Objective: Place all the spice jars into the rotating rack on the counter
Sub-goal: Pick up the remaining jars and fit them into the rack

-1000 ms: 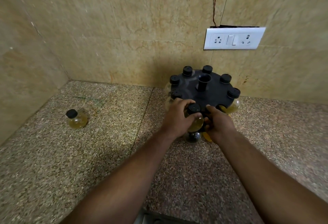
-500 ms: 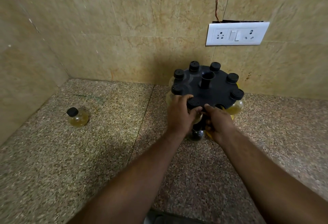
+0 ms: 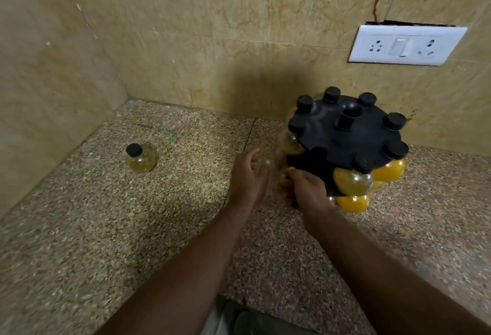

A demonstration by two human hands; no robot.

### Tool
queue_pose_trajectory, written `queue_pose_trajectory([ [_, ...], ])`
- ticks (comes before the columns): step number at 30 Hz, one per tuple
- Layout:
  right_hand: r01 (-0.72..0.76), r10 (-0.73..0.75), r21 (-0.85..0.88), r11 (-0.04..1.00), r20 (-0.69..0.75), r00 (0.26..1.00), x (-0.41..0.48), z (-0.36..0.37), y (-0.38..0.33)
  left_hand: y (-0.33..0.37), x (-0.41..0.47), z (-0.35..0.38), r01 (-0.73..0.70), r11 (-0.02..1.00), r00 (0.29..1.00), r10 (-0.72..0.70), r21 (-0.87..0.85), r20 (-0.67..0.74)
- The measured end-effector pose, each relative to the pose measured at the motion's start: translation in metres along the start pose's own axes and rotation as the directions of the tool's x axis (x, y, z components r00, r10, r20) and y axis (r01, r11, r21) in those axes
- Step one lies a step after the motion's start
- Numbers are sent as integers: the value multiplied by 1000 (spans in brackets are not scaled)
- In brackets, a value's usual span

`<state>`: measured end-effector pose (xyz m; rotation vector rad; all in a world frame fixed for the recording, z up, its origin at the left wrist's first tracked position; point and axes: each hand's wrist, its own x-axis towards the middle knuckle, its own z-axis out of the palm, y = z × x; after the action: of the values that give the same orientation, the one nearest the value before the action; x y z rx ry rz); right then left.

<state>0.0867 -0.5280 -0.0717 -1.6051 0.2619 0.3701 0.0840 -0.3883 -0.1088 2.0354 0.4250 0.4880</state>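
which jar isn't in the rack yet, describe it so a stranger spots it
Start at the corner where the two beige walls meet the speckled counter. Near that corner, left of the black rack, stands a small round jar with a black cap. It is the only jar standing on the counter, outside the rack.

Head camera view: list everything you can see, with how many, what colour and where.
rotating rack: one, black, on the counter by the back wall, right.
jars in rack: several, black caps, yellow contents, round its rim and below.
loose jar: one, clear yellowish, black cap, on the counter at left.
counter: one, speckled granite, below everything.
switch plate: one, white, wall upper right.
left hand: one, open, empty, left of the rack.
right hand: one, at the rack's lower front; grip unclear.
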Motion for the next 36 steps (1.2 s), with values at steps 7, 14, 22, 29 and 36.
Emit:
queue_pose_trajectory([
  [7, 167, -124, -366, 916, 140, 982, 22, 82, 26, -84, 0, -65, 192, 979, 980, -189, 62, -61],
  [14, 346, -114, -641, 685, 374, 920, 37, 182, 45, -151, 10, -146, 407, 914, 898, -398, 11, -187],
  [22, 565, -20, -758, 324, 592, 806, 56, 273, 68, -201, 42, -204, 472, 882, 827, -436, 16, -355],
  [29, 610, 178, -793, 10, 601, 779, 69, 316, 77, -214, 87, -230, 306, 941, 890, -230, 141, -394],
  [36, 597, 233, -801, -46, 573, 786, 85, 331, 85, -231, 120, -230, 239, 952, 929, -168, 189, -331],
])
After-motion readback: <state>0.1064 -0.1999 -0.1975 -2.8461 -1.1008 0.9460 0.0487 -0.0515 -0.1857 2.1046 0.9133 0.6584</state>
